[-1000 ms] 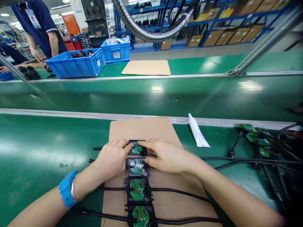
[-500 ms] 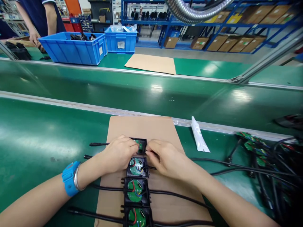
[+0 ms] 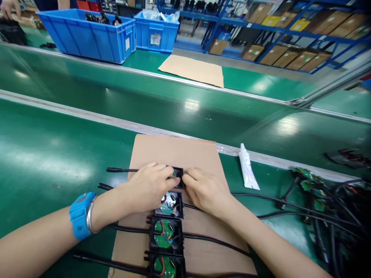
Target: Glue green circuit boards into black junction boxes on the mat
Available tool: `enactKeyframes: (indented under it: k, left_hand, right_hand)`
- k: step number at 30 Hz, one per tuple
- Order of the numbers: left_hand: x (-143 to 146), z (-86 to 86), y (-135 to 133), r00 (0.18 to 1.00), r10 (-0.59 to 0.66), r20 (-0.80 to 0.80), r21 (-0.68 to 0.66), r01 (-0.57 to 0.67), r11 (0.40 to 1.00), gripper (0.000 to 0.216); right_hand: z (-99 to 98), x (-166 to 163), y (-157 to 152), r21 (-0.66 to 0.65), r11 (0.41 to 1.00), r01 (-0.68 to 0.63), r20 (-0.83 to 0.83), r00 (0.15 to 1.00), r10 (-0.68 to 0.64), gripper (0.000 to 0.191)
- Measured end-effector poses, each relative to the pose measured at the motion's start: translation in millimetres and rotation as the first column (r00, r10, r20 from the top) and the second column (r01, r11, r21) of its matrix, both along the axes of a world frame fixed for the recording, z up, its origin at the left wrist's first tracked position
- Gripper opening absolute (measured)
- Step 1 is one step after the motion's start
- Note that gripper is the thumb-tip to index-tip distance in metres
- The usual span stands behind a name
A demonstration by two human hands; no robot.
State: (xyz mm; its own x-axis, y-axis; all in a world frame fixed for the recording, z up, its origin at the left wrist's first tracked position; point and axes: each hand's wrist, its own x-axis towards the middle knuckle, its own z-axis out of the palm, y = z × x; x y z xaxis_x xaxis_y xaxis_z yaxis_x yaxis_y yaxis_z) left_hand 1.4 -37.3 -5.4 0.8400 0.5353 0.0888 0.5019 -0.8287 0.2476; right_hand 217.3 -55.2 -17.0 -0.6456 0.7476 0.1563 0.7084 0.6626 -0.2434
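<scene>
A column of black plastic housings runs down a cardboard sheet, each with a round green circuit board and coloured wires inside. At the farthest housing, my left hand curls over the left side, its thumb reaching into the case. My right hand is closed in a pinch at that housing's right edge; what lies between its fingertips is hidden. Nearer to me are a second housing, a third housing and a fourth housing. Black cables leave them on both sides.
A white tube lies to the right of the cardboard. Farther right is a tangled pile of cables and green boards. Beyond the bench divider stand two blue bins, another cardboard piece and a person's hand at far left.
The view has tilted down and shifted slightly. My left thumb now extends farther across the farthest housing, and my right fingers are curled tighter at its edge.
</scene>
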Motion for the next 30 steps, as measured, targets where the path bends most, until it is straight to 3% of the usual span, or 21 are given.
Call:
enactKeyframes:
  k: [4,8,12,14,22,26,28,30]
  left_hand:
    - [3,-1.6,0,1.0,0.023,-0.014,0.005,-0.023,1.0,0.032]
    - [-1,-4.0,-2,0.999,0.039,0.021,-0.036,-0.038,0.999,0.049]
    - [-5,-2.5,-2,0.999,0.043,-0.002,-0.04,-0.043,0.998,0.055]
    - [-4,0.5,-3,0.999,0.034,-0.035,-0.028,-0.035,0.999,0.054]
    - [7,9.4,0,0.994,0.044,-0.101,0.004,-0.044,0.999,0.047]
    - [-23,25.3,-14,0.998,0.064,0.014,-0.025,-0.064,0.998,0.048]
    - [-51,39.6,-38,0.991,0.122,0.052,-0.057,-0.119,0.991,0.045]
    - [-78,51.9,-73,0.989,0.148,0.002,-0.176,-0.146,0.973,0.034]
  right_hand:
    - [-6.0,-3,-6,0.03,0.999,0.027,0.027,0.999,-0.027,0.023]
    - [-10.6,3,-6,-0.005,0.994,0.108,-0.163,0.981,-0.107,0.019]
    - [-8.7,7,-4,-0.043,0.993,0.113,-0.289,0.95,-0.121,0.005]
    - [-7.5,6,-4,-0.063,0.991,0.119,-0.325,0.936,-0.133,0.007]
    - [-11.0,-3,7,-0.058,0.993,0.107,-0.29,0.95,-0.119,0.019]
    - [9.6,9,-10,-0.032,0.994,0.109,-0.267,0.957,-0.113,0.014]
    - [26.7,18,-39,-0.024,0.993,0.118,-0.256,0.959,-0.12,0.022]
    - [41.1,24,-78,-0.093,0.991,0.093,-0.214,0.97,-0.111,0.021]
